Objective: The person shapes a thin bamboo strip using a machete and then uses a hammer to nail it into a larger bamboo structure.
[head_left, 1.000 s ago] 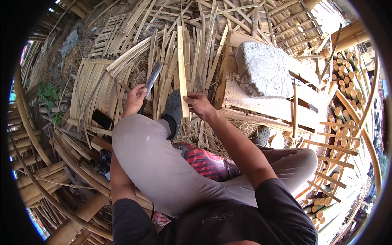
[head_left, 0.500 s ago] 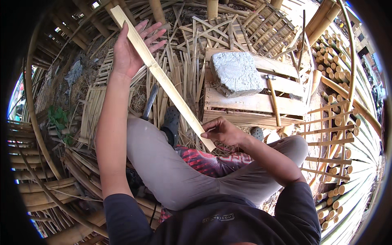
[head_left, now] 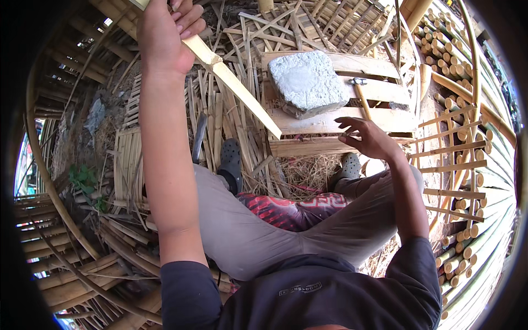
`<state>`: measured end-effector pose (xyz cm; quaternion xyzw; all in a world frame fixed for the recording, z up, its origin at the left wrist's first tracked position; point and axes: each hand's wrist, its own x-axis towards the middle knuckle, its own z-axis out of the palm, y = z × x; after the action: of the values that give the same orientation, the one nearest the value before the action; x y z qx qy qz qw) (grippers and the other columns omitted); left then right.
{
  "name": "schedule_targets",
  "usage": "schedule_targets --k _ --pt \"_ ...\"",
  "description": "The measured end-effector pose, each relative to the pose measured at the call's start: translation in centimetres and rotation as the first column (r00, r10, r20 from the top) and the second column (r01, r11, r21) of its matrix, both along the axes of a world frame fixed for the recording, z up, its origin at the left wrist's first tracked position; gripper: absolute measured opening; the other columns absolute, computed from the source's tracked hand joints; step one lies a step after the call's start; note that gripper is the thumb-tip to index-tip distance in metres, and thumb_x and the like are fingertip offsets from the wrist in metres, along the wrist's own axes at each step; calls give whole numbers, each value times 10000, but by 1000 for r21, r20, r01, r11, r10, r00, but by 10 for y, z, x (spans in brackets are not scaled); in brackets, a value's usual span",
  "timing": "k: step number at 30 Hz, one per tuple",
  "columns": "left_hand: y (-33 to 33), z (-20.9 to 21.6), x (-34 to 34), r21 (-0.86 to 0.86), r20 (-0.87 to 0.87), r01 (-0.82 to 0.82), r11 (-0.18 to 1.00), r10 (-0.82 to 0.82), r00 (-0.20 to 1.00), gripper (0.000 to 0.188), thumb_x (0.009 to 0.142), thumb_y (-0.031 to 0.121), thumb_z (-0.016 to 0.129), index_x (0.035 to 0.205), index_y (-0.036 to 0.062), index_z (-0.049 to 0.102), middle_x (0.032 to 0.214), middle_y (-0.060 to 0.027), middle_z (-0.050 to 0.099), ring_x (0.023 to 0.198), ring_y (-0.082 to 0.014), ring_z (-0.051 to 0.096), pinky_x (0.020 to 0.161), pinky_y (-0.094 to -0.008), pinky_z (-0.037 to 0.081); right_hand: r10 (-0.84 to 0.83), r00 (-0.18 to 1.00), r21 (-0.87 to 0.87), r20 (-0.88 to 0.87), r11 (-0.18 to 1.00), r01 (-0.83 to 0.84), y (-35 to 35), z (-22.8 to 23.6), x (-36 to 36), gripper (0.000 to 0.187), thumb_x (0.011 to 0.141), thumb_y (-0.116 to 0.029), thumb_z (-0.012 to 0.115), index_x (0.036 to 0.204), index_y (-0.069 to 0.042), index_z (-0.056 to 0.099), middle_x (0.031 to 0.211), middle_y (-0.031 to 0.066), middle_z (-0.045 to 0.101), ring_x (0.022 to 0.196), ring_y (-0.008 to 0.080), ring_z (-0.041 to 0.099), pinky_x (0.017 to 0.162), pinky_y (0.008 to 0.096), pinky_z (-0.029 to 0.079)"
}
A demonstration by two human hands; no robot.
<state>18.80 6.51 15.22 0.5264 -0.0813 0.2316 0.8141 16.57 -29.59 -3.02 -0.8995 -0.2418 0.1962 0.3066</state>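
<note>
The left hand [head_left: 165, 39] is closed around a pale bamboo strip [head_left: 245, 92], which slants from the upper left down to the near left corner of the worktop [head_left: 324, 122]; whether its lower end touches there, I cannot tell. The right hand [head_left: 369, 137] is holding nothing, with its fingers loosely bent, near the front edge of this worktop.

On the worktop, a rough grey stone block [head_left: 308, 82] occupies much of the left part. To the right of it lies a hammer [head_left: 361, 98], its handle pointing toward the right hand. Many split bamboo pieces [head_left: 220, 118] cover the ground to the left, and a knife [head_left: 199, 137] leans among them, close to the left shoe [head_left: 231, 159]. A red and black cloth [head_left: 269, 212] is between the legs. At the right side are a bamboo lattice [head_left: 448, 149] and a stack of cut poles [head_left: 440, 47]; at the far left grows a green plant [head_left: 82, 179].

The worktop is built like a slatted wooden box, with dark gaps; its content cannot be distinguished.
</note>
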Motion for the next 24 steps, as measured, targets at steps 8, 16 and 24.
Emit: schedule_targets --k 8,16,24 --pt "-17 -32 24 32 49 -120 992 118 992 437 992 388 624 667 200 401 560 89 301 433 -29 252 371 -201 179 -305 923 -209 236 911 355 -62 -34 19 426 923 -262 706 1289 -63 619 1094 191 728 962 357 714 839 430 552" --pt "-36 -20 29 79 63 -60 995 55 996 284 967 360 661 824 173 504 591 88 357 464 -44 337 418 -202 276 -388 864 -450 322 740 500 -64 -72 34 392 927 -282 644 1194 0 585 1089 260 675 1081 409 654 921 497 524" --pt "-40 23 24 77 197 -120 990 102 975 241 945 301 668 784 177 538 562 92 418 437 -19 350 385 -205 256 -404 793 -440 456 673 595 -47 -102 53 330 930 -165 568 1209 12 557 1154 268 616 1102 459 618 917 501 544"
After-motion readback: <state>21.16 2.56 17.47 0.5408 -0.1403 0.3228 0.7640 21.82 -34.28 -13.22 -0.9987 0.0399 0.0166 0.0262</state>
